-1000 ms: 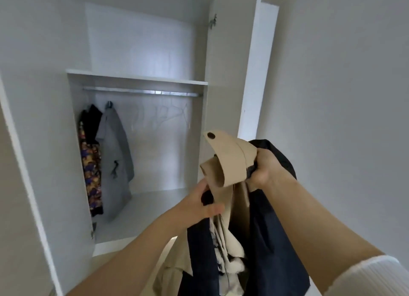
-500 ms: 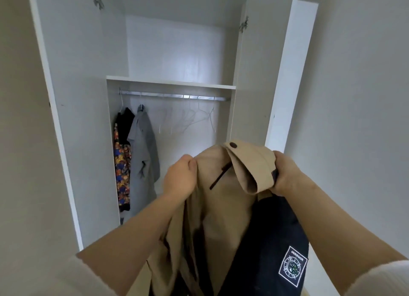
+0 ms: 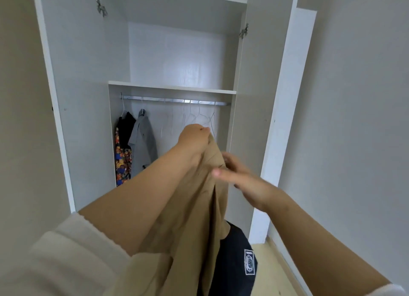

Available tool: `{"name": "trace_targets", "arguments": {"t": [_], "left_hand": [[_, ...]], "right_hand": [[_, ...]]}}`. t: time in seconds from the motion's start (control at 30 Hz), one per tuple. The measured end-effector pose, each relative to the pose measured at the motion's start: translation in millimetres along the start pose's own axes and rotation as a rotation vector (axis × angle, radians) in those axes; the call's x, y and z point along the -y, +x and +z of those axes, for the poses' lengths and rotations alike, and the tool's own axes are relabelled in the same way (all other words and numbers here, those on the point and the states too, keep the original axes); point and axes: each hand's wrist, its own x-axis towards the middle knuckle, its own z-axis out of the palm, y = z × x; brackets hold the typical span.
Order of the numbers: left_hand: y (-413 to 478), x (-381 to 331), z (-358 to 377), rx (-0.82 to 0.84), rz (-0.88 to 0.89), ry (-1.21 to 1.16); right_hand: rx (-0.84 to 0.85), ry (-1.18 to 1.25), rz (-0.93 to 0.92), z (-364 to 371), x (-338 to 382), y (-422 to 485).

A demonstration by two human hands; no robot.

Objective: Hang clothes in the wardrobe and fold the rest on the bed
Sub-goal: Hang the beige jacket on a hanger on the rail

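I stand before an open white wardrobe (image 3: pixel 84 96). My left hand (image 3: pixel 193 142) grips the top of a tan garment (image 3: pixel 192 218) and holds it up in front of the rail (image 3: pixel 174 100). My right hand (image 3: pixel 241 178) is beside the tan cloth, its fingers straight and touching the fabric. A dark navy garment (image 3: pixel 234 262) with a white badge hangs lower, under my right forearm; what holds it is hidden. Several bare wire hangers (image 3: pixel 199 118) hang on the rail just behind my left hand.
A black and patterned garment (image 3: pixel 122 149) and a grey shirt (image 3: pixel 142 145) hang at the rail's left end. A shelf (image 3: pixel 172 87) sits above the rail. Both doors stand open; the right door (image 3: pixel 285 109) is close to my right arm. Pale wood floor (image 3: pixel 274 271) shows below.
My left hand has lifted the tan garment higher toward the rail. My right hand let go of the tan collar and now lies with straight fingers beside the cloth. The view moved closer to the wardrobe.
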Motion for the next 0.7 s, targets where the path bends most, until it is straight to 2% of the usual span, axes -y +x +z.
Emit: {"name": "trace_targets", "arguments": {"t": [0.07,0.17,0.3,0.4,0.5,0.57,0.6,0.7], "left_hand": [[2,5,-2,0.002,-0.137,-0.191],[-2,11,-8,0.003,-0.199,-0.369],[-10,18,-29,0.106,-0.066,-0.552],[-17,43,-40,0.160,0.051,-0.306],[-33,74,-32,0.467,0.029,0.034],[-45,91,-16,0.643,-0.014,0.168],[-52,99,-9,0.666,-0.040,0.196],[-63,123,6,0.562,-0.125,0.175]], "right_hand": [[0.081,-0.007,-0.040,13,-5,4],[-0.180,0.057,-0.027,19,-12,11],[-0.398,0.382,-0.032,14,-9,20],[-0.451,0.667,-0.038,7,0,20],[-0.353,0.863,0.016,7,8,20],[-0.294,0.875,0.054,11,15,19],[-0.270,0.869,0.054,12,18,19],[-0.224,0.918,0.003,7,24,15]]}}
